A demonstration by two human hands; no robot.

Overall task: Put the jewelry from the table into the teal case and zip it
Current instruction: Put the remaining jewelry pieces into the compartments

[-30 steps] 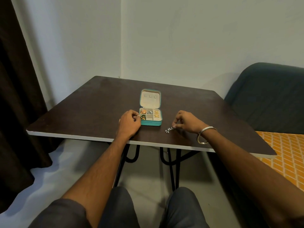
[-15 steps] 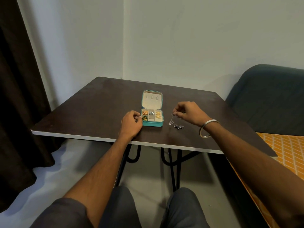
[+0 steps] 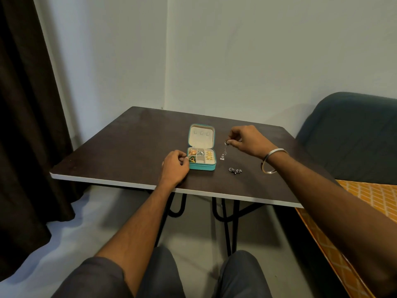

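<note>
The teal case [image 3: 202,167] lies open on the dark table [image 3: 129,147], its lid standing up at the back. Its small compartments hold gold, silver and green pieces. My left hand [image 3: 175,167] rests curled against the case's left side. My right hand [image 3: 247,139] is raised just right of the case and pinches the top of a silver dangling earring [image 3: 223,154], which hangs free above the tabletop. A second silver piece [image 3: 235,170] lies on the table right of the case.
The table's near edge [image 3: 150,186] is white, with black hairpin legs below. A dark curtain [image 3: 25,125] hangs at the left. A dark sofa [image 3: 348,136] and an orange patterned cover [image 3: 365,196] are at the right. My knees are under the table.
My right hand has lifted the silver earring off the table and carried it up beside the case; one silver piece stayed on the table. My left hand has stayed at the case.
</note>
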